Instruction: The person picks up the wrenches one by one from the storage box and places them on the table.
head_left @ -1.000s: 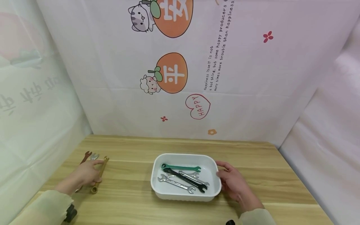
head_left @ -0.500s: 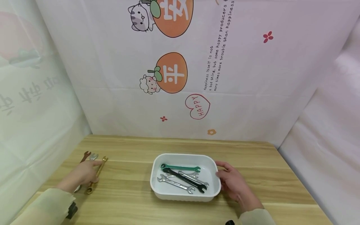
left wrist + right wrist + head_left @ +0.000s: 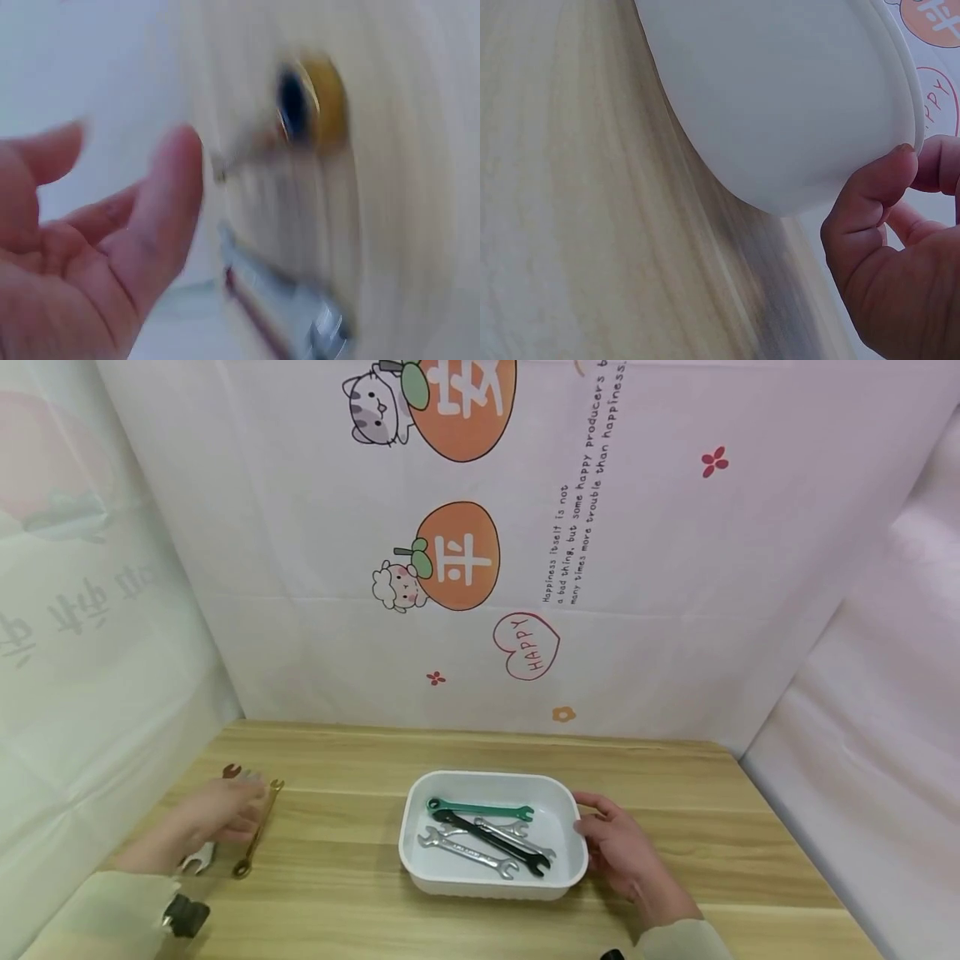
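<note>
On the table's left side, my left hand [image 3: 217, 814] hovers over a few wrenches with loosely bent fingers, holding nothing. Beside its fingertips lies a gold wrench [image 3: 258, 831]; under it are a silver wrench [image 3: 198, 860] and a reddish-brown wrench [image 3: 232, 771], both partly hidden. The left wrist view is blurred, with the thumb and fingers apart and the gold wrench's ring end [image 3: 326, 105] away from them. My right hand [image 3: 618, 847] pinches the right rim of a white tray [image 3: 495, 888]. Inside are a green wrench [image 3: 480, 809], a black wrench [image 3: 491, 842] and several silver wrenches [image 3: 468, 852].
The wooden table [image 3: 337, 843] extends between the left-hand wrenches and the tray, and on to the right. A printed white cloth [image 3: 637, 652] stands behind it, with more white cloth at both sides.
My left hand has let go of the gold wrench and drawn slightly left and up. That wrench was shifted slightly left toward the others. The right hand and tray stay in place.
</note>
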`<state>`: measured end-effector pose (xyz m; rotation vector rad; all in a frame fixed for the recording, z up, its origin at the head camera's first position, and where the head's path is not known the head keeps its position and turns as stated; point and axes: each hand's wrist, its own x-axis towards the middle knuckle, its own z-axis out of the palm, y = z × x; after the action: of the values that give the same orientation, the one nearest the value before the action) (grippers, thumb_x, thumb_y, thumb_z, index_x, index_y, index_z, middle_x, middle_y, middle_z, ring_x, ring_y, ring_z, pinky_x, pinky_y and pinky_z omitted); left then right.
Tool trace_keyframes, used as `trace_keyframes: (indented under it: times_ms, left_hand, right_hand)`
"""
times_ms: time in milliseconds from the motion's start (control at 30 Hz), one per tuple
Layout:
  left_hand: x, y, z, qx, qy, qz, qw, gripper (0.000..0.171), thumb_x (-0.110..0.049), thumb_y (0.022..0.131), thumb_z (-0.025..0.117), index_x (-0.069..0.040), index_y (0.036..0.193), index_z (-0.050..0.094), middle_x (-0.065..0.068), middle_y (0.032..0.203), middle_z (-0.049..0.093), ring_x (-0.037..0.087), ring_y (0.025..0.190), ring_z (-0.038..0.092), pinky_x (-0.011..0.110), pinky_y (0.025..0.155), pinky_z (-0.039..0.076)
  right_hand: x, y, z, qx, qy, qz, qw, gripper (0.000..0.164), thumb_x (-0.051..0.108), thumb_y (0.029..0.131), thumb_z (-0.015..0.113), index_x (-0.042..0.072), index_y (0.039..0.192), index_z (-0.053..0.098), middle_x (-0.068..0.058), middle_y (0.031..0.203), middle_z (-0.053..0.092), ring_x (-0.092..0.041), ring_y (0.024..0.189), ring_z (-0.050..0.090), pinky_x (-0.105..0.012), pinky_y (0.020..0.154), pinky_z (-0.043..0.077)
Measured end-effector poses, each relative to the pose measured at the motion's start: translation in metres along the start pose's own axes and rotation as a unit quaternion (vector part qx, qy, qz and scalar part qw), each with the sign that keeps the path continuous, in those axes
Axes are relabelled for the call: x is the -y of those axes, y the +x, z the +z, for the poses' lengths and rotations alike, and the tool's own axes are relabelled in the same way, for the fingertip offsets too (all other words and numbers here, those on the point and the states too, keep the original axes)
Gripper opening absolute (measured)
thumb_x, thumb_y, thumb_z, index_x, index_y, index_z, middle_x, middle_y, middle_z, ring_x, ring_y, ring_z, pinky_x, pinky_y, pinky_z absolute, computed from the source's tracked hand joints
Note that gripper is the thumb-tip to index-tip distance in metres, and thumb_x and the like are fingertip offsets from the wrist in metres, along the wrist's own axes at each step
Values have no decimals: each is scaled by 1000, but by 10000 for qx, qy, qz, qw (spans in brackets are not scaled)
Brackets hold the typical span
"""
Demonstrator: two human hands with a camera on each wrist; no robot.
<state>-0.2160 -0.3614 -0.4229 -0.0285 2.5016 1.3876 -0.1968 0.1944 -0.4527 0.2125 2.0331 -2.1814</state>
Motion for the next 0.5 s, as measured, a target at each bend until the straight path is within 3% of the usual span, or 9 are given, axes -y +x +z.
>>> trace_keyframes:
  times_ms: [67,167,233,500]
  left_hand:
    - [1,-1,2,192,-1093,-393,9930,80,-50,107,33,24,135,34,26,104,63,34,91,66,41,78,58]
    - [4,-1,6,360,-1685,-705,9825,97,-63,102,25,27,138,27,31,114,61,40,101,64,45,84,56]
    - [6,0,8,368,-1721,-801,9811,102,-68,100,23,27,138,27,30,115,61,39,101,64,47,85,55]
    - [7,0,1,84,-1179,-924,9887,105,-72,97,24,24,140,28,25,109,63,33,92,66,45,78,57]
  right_hand:
    - [0,0,0,13,26,1,10000,49,-2,93,56,3,141,49,-16,100,63,-20,71,53,-25,53,43]
    - [0,0,0,20,33,7,10000,49,-2,92,56,3,141,49,-16,99,63,-19,69,52,-25,52,41]
    - [0,0,0,7,45,28,10000,49,-2,92,56,4,140,50,-16,100,63,-19,69,52,-25,52,42]
    - [1,-1,0,59,-49,20,10000,47,0,95,57,5,141,51,-19,107,64,-21,74,57,-27,54,45]
